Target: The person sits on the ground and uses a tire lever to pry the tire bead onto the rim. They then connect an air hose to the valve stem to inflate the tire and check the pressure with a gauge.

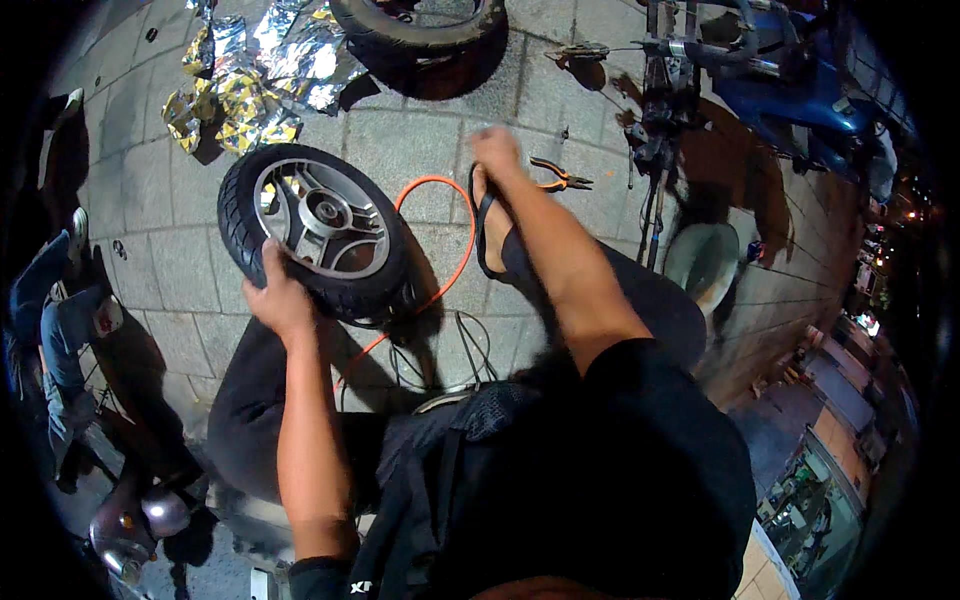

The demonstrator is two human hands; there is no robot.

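Includes one left hand (pixel 285 302), one right hand (pixel 497 152), one tyred wheel (pixel 327 212) and one loose tyre (pixel 430 38). Also includes one orange hose (pixel 471 232), one pair of pliers (pixel 564 178), one round basin (pixel 703 265) and one heap of crumpled foil (pixel 262 85).

The left hand (pixel 283 300) covers a bit of the wheel (pixel 328 212). Right of the wheel, the right hand (pixel 497 150) looks fuzzy, and I can't tell if it holds anything. The wheel hides part of the orange hose (pixel 436 179). Above the wheel, the loose tire (pixel 425 45) and shiny sheet (pixel 300 60) get cut off. Far right of the wheel, the lights (pixel 868 322) are too tiny to make out.
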